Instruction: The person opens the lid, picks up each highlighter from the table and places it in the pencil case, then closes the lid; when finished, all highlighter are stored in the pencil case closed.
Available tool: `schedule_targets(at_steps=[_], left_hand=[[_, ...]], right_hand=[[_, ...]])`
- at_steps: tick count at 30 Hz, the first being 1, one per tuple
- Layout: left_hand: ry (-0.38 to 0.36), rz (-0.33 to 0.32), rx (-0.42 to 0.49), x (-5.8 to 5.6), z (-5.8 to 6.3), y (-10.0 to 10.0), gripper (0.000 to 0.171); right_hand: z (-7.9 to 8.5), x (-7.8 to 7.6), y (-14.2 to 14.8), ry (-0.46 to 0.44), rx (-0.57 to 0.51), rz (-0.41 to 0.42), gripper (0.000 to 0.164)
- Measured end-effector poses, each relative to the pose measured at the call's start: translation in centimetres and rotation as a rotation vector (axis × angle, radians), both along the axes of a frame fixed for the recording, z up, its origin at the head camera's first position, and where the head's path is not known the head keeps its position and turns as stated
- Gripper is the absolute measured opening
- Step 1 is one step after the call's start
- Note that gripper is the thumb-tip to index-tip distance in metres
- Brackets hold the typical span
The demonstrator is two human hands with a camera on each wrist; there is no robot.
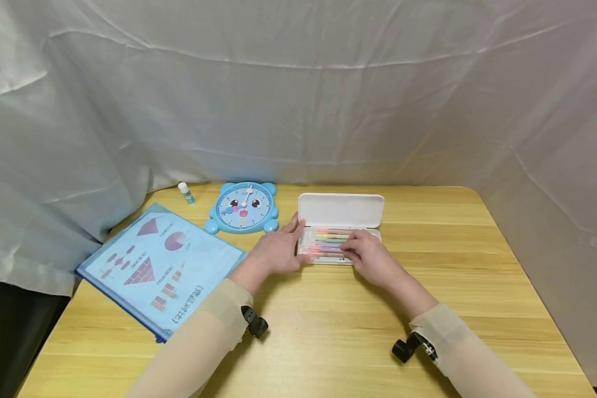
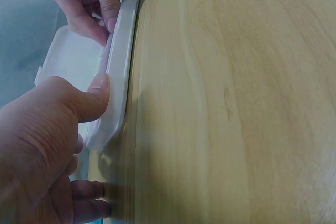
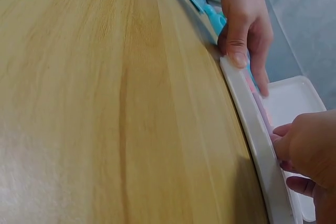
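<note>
A white pencil case [image 1: 341,210] lies on the table with its lid raised at the back. Several pastel pens [image 1: 327,236] lie side by side inside. My left hand [image 1: 277,250] holds the case's left end, its thumb on the near corner and a finger at the far side. With thumb and fingertips, my right hand [image 1: 373,260] pinches a purple pen [image 2: 106,55] near its right end, inside the case's front edge. The right wrist view shows the left thumb pressed on the case's rim, while the right fingers partly hide the pens.
Left of the case stands a blue toy clock [image 1: 244,207] with a cartoon face. A glue stick [image 1: 186,193] is near the back edge. A blue document folder [image 1: 161,265] covers the left side of the wooden table [image 1: 338,342], partly under the left forearm. Grey curtains [image 1: 298,110] hang behind.
</note>
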State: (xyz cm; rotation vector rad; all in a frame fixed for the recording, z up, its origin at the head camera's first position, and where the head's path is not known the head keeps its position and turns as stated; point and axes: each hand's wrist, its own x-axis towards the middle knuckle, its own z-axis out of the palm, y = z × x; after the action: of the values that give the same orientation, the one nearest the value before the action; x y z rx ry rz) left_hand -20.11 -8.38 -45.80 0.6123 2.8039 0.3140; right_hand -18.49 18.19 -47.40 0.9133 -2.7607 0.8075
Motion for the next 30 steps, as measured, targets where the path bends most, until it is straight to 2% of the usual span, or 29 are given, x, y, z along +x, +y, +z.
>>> schedule_targets(at_steps=[6, 13, 20, 26, 30], left_hand=[[-0.002, 0.000, -0.005, 0.0, 0.0, 0.0, 0.102], [0.007, -0.004, -0.004, 0.0, 0.0, 0.0, 0.102], [0.001, -0.001, -0.001, 0.1, 0.1, 0.0, 0.101], [0.007, 0.000, -0.001, 0.1, 0.1, 0.0, 0.101], [0.006, 0.002, 0.003, 0.1, 0.1, 0.0, 0.101]], right_hand=[[0.1, 0.0, 0.0, -0.005, -0.008, 0.001, 0.011], [0.2, -0.1, 0.2, 0.058, -0.009, 0.034, 0.010], [0.3, -0.2, 0.2, 0.018, -0.005, 0.011, 0.009], [1.3, -0.3, 0.6, -0.058, -0.111, -0.004, 0.010], [2.5, -0.6, 1.1, -0.060, -0.177, -0.020, 0.014]])
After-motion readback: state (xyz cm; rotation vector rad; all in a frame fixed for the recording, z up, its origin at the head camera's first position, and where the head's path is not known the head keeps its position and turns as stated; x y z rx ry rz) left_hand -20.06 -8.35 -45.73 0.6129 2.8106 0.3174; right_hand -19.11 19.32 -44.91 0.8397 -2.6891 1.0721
